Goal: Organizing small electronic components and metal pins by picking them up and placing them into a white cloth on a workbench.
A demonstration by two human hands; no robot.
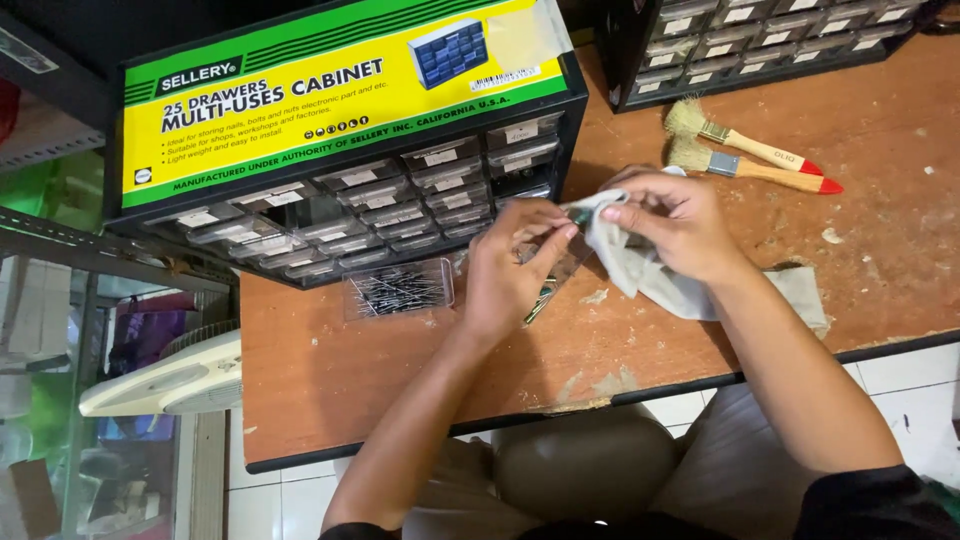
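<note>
- Wiping step, I judge — right hand (672,222) pinches a grey cloth (640,270); left hand (510,270) grips a clear drawer (555,268).
- Next needs a steady drawer — its pins (538,303) could spill.

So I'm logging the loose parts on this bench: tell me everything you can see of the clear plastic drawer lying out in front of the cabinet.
The clear rectangular plastic drawer lies flat on the worn orange-brown wooden tabletop, pulled fully out of the black multi-drawer cabinet and resting just in front of its lower rows. Its see-through walls show a heap of thin dark metal pins or nails inside, lying in mixed directions. Neither hand touches it; the left hand is the nearer one, just to its right.
</note>
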